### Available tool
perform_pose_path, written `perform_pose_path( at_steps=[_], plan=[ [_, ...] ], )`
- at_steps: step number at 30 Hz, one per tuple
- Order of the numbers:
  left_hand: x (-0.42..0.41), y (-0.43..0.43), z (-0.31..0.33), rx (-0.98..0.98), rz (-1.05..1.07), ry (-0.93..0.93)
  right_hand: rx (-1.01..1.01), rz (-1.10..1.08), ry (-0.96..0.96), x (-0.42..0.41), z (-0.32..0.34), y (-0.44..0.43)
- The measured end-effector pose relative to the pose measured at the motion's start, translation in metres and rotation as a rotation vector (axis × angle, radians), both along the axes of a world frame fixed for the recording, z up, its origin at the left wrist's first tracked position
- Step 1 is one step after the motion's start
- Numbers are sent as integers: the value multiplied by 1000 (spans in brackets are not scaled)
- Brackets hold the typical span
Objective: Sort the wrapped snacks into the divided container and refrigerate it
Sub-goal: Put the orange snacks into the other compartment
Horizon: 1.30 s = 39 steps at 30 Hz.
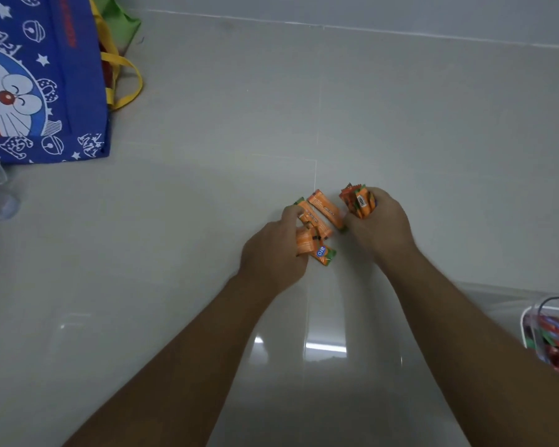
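Head view: I see my right hand (376,221) clenched around a bundle of orange wrapped snacks (359,203), while my left hand (273,253) curls over loose orange snack packets (323,209) on the tiled floor (207,204). The clear container (536,321) sits lower right, a blue cartoon bag (42,79) upper left.

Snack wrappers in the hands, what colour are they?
Orange snack wrappers with green ends, seen in the head view.

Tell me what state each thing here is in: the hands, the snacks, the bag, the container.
Left hand: closed on a few orange wrapped snacks.
Right hand: clutching a bundle of orange wrapped snacks.
Loose orange wrapped snacks: lying flat on the pale tiled floor, sealed.
Blue cartoon-print fabric bag: standing upright.
Clear plastic container: open, holding red wrapped snacks.
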State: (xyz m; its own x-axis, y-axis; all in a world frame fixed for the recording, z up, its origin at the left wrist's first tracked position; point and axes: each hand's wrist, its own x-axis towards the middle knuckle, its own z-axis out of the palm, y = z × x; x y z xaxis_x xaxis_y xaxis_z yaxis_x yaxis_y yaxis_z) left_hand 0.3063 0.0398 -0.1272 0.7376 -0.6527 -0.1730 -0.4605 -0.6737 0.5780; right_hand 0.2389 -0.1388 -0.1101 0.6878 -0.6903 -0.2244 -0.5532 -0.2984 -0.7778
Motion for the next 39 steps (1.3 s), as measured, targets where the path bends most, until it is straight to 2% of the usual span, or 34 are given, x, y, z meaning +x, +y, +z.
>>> perform_pose_path(
  at_steps=[5,8,11,14,16,23,29,33,39],
  plan=[
    [-10,21,-10,37,-106,-83,-22,41,5,9,-9,5],
    [-15,29,-12,50,-39,-90,-37,104,59,16,-14,14],
    [-16,36,-11,64,-10,-86,-154,149,219,21,-19,23],
    [-20,46,-10,98,-50,-120,-227,159,175,15,-19,29],
    [-24,56,-9,102,-64,-138,-319,254,186,8,-18,31],
    [-49,87,2,-40,72,7,-413,258,359,-40,-2,53],
    [-91,91,22,-162,204,209,-191,184,288,-91,21,74],
    [-119,82,43,-255,266,122,-163,134,182,-124,49,84],
    [-159,46,90,-335,233,40,-275,86,31,-178,104,59]
  ],
)
